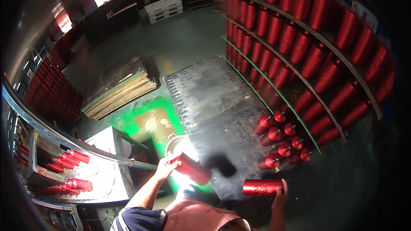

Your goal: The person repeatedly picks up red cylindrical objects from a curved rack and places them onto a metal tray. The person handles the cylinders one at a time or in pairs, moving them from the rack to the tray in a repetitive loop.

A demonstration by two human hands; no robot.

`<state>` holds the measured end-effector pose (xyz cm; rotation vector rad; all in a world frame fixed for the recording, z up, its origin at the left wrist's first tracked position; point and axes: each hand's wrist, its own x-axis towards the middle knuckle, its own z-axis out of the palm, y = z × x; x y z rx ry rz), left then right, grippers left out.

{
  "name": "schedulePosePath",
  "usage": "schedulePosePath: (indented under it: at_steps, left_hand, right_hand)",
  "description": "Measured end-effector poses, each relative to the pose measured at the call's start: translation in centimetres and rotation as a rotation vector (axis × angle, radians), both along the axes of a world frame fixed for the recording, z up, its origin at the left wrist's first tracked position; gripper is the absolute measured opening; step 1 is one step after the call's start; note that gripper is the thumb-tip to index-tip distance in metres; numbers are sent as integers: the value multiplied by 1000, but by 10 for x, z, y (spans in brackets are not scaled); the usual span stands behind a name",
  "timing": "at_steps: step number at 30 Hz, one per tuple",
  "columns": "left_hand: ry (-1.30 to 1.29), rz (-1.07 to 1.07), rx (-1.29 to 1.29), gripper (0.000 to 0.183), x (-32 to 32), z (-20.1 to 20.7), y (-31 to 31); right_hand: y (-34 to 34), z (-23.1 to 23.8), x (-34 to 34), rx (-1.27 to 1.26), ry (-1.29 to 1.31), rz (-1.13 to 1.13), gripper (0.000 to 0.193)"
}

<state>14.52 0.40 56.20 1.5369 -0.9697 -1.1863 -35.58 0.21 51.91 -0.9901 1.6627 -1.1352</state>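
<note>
Left hand [164, 170] grasping first red cylinder [193, 170] by one end, tilted, other end slanting toward right hand [279, 196]. Right hand gripping end of second red cylinder [261, 187], held crosswise, pointing toward left hand. Just beyond right hand: cylinder cluster [284, 149]. Farther beyond: tiered cylinder rows [295, 38]. Left of left hand: brightly lit bench [112, 174].
</note>
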Motion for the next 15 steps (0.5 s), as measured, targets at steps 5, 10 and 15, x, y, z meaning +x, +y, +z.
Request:
schedulePosePath:
  at_steps: [5, 10, 15]
  left_hand:
    - [337, 101, 6, 53, 113, -26, -1]
    - [761, 0, 137, 53, 161, -48, -18]
    - [-161, -474, -297, 37, 201, -129, -7]
  right_hand:
    - [11, -11, 153, -134, -793, 41, 52]
    - [-15, -6, 305, -26, -1479, 322, 45]
    - [-38, -38, 410, 323, -1757, 244, 42]
